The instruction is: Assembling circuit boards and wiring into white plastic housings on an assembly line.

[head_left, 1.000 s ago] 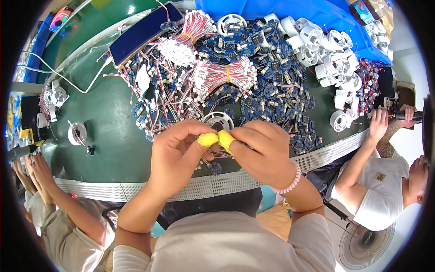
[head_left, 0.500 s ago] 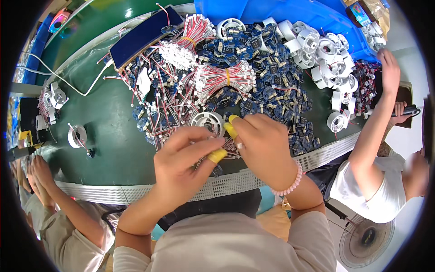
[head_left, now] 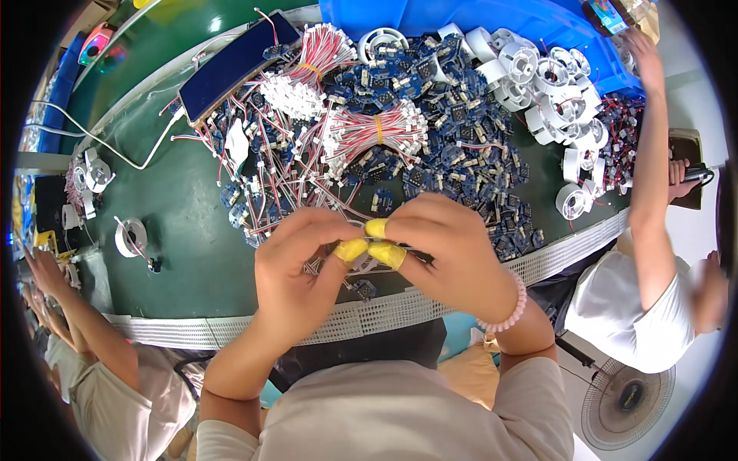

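Observation:
My left hand (head_left: 298,265) and my right hand (head_left: 447,257) meet over the near edge of the bench, fingertips almost touching. Yellow covers wrap the tips of several fingers. Both hands are closed in a pinch on what looks like a thin wire lead (head_left: 367,237), mostly hidden by the fingers. Part of a white round piece (head_left: 369,266) shows beneath them; how it joins the wire cannot be seen. A small blue circuit board (head_left: 363,290) sits just below, at the bench edge. Another blue board (head_left: 382,201) lies just beyond my fingertips.
Ahead spread a pile of blue boards (head_left: 461,115), banded red-and-white wire bundles (head_left: 377,134) and a dark flat panel (head_left: 238,65). White ring housings (head_left: 553,100) heap at right before a blue bin (head_left: 492,23). One wired housing (head_left: 131,237) stands left. Co-workers sit on both sides.
My hands have come together, the right fingertips now pinching beside the left. The white ring visible beyond them is now mostly hidden. The right co-worker's arm has reached farther away.

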Demonstrator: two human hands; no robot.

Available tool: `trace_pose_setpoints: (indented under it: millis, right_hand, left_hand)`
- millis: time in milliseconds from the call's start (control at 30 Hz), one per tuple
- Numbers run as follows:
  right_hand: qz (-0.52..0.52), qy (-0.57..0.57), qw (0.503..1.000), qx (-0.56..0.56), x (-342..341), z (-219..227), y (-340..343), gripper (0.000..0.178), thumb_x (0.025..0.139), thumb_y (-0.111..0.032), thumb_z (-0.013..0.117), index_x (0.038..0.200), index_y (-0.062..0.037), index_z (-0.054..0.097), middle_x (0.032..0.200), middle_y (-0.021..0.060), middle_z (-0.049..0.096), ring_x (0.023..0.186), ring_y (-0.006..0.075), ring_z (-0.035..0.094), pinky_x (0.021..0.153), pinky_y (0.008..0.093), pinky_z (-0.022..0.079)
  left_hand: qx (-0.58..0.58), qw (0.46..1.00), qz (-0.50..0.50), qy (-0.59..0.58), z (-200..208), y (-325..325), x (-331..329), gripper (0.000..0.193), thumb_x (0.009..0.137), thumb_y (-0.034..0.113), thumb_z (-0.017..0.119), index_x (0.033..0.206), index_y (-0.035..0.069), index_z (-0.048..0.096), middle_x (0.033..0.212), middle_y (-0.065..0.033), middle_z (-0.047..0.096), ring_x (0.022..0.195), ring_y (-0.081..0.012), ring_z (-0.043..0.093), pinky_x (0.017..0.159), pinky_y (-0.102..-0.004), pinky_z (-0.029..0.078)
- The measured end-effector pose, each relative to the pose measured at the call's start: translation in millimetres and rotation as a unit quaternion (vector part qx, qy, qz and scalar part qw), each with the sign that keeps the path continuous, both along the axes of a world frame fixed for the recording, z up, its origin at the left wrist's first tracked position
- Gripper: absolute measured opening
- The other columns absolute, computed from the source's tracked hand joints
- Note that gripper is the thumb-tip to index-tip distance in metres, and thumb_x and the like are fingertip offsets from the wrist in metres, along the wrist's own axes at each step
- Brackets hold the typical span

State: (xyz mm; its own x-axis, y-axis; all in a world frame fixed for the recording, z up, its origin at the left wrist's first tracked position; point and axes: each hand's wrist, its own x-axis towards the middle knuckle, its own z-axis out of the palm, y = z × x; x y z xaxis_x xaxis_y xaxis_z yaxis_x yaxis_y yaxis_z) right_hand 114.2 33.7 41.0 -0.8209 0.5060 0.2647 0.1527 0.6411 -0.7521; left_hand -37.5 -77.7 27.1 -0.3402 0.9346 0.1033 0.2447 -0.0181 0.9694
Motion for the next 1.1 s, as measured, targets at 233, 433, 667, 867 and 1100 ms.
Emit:
trace_pose_setpoints:
  millis: [233, 433, 667, 867, 1100]
  right_hand:
    - [-0.059, 0.078, 0.992, -0.081, 6.0, -13.5, -9.1, 0.018, 0.073, -0.002, 0.069, 0.091, -0.0020, 0.065, 0.072, 0.0070, 0.058, 0.057, 0.0161, 0.053, 0.051, 0.0262, 0.041]
    - [-0.069, 0.081, 0.969, -0.223, 0.4, -23.9, -12.5, 0.015, 0.072, 0.000, 0.065, 0.087, -0.0025, 0.062, 0.064, 0.0070, 0.051, 0.052, 0.0166, 0.048, 0.048, 0.0266, 0.037]
    - [-0.066, 0.070, 0.976, -0.193, -1.5, -28.7, -10.0, 0.016, 0.070, -0.002, 0.067, 0.084, -0.0028, 0.060, 0.064, 0.0064, 0.049, 0.054, 0.0180, 0.047, 0.049, 0.0277, 0.037]
    - [-0.045, 0.097, 0.990, -0.094, -2.8, -31.3, -11.0, 0.019, 0.068, 0.003, 0.066, 0.085, -0.0030, 0.060, 0.064, 0.0039, 0.050, 0.054, 0.0154, 0.044, 0.050, 0.0261, 0.035]
    - [-0.058, 0.131, 0.984, -0.103, -2.9, -25.0, -19.1, 0.016, 0.071, 0.000, 0.067, 0.085, -0.0025, 0.059, 0.069, 0.0057, 0.053, 0.057, 0.0156, 0.050, 0.050, 0.0260, 0.038]
  left_hand:
    - [-0.015, 0.975, -0.015, -0.223, 0.8, 4.1, 2.1, 0.027, 0.083, -0.011, 0.052, 0.109, -0.003, 0.058, 0.098, -0.0089, 0.058, 0.089, -0.0165, 0.060, 0.081, -0.0275, 0.050]
    - [-0.042, 0.959, -0.014, -0.279, -4.5, 5.0, 1.4, 0.027, 0.082, -0.013, 0.052, 0.108, -0.004, 0.057, 0.103, -0.0100, 0.057, 0.094, -0.0174, 0.060, 0.085, -0.0275, 0.048]
    - [-0.054, 0.968, -0.012, -0.246, -0.6, 4.3, -2.5, 0.024, 0.080, -0.014, 0.053, 0.101, -0.005, 0.060, 0.098, -0.0092, 0.059, 0.093, -0.0160, 0.060, 0.084, -0.0273, 0.048]
    - [-0.067, 0.968, -0.015, -0.240, 2.1, 2.5, -3.3, 0.024, 0.079, -0.016, 0.053, 0.099, -0.005, 0.061, 0.097, -0.0091, 0.059, 0.092, -0.0161, 0.061, 0.082, -0.0265, 0.049]
    - [-0.027, 0.991, 0.002, -0.132, 8.0, -2.4, -0.1, 0.024, 0.077, -0.016, 0.056, 0.097, -0.003, 0.063, 0.095, -0.0099, 0.060, 0.089, -0.0165, 0.061, 0.076, -0.0266, 0.052]
